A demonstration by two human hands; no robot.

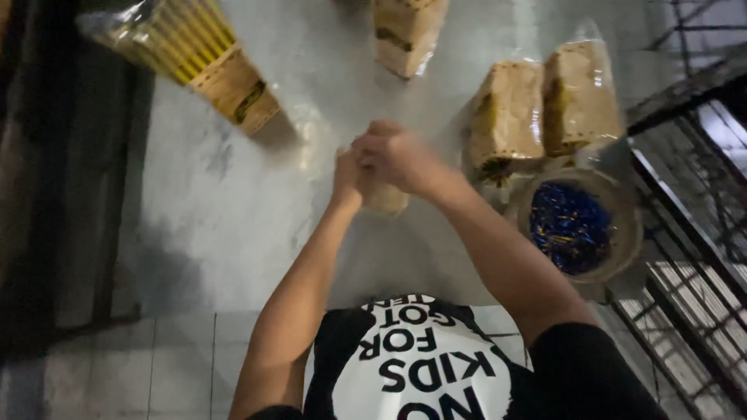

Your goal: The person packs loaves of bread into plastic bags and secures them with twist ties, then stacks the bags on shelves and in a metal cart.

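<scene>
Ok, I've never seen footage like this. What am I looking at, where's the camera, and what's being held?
There is no machine here. The single view comes from a camera on a person's head, looking down at their own bare arms. The left hand and right hand meet over a small pale bundle, mostly hidden. On the grey counter lie clear-wrapped tan packs, a yellow-striped pack and a round tub of blue bits.
</scene>
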